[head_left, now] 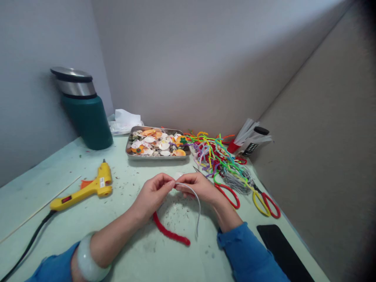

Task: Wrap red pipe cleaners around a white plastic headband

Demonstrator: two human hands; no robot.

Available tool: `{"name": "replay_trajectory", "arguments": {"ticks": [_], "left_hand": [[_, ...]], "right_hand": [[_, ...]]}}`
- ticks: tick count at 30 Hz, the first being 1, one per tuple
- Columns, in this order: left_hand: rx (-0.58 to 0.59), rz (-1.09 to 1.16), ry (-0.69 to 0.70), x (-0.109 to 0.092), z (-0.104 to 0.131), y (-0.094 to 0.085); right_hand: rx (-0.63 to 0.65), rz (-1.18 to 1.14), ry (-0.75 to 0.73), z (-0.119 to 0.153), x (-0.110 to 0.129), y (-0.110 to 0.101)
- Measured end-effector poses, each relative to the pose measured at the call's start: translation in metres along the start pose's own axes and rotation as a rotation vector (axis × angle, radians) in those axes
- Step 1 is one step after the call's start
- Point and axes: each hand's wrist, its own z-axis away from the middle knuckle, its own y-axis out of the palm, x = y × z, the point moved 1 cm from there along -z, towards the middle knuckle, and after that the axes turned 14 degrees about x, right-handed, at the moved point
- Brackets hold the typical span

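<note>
My left hand and my right hand meet fingertip to fingertip above the middle of the table. Both are closed in a pinch on one end of a thin grey wire, which arches over to the right and hangs down below my right hand. A fuzzy red pipe cleaner curves out from beneath my left hand, its free end pointing right. A bit of red shows between the fingertips; whether it belongs to the pipe cleaner cannot be made out.
A yellow glue gun and a thin stick lie left, before a green bottle. Behind my hands stands a shell tray. Tangled pipe cleaners, red-handled scissors, another pair and a black phone lie right.
</note>
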Motion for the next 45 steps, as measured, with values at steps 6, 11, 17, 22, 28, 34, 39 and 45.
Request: {"name": "replay_trajectory", "arguments": {"ticks": [6, 11, 17, 22, 28, 34, 39, 45], "left_hand": [[0.016, -0.011, 0.004, -0.001, 0.001, 0.000], [0.020, -0.014, 0.003, -0.001, 0.000, -0.001], [-0.013, 0.017, -0.030, 0.002, -0.002, -0.003], [-0.030, 0.032, -0.049, 0.005, -0.003, -0.003], [0.002, 0.090, -0.150, 0.005, -0.005, -0.002], [-0.059, 0.153, -0.186, 0.006, -0.006, -0.003], [-0.070, 0.174, -0.179, 0.010, -0.007, -0.005], [-0.047, 0.310, -0.164, 0.009, -0.006, -0.008]], "right_hand": [[0.164, -0.063, 0.033, 0.004, 0.000, -0.001], [0.170, -0.051, 0.081, 0.006, 0.000, -0.003], [0.076, 0.025, 0.099, 0.005, -0.002, -0.009], [0.220, 0.088, 0.172, 0.012, 0.001, -0.009], [0.247, 0.079, 0.203, 0.014, 0.004, -0.007], [-0.336, 0.240, 0.035, 0.010, 0.022, -0.010], [-0.049, 0.331, 0.107, 0.021, 0.047, 0.012], [0.039, 0.680, 0.289, 0.021, 0.054, 0.033]]}}
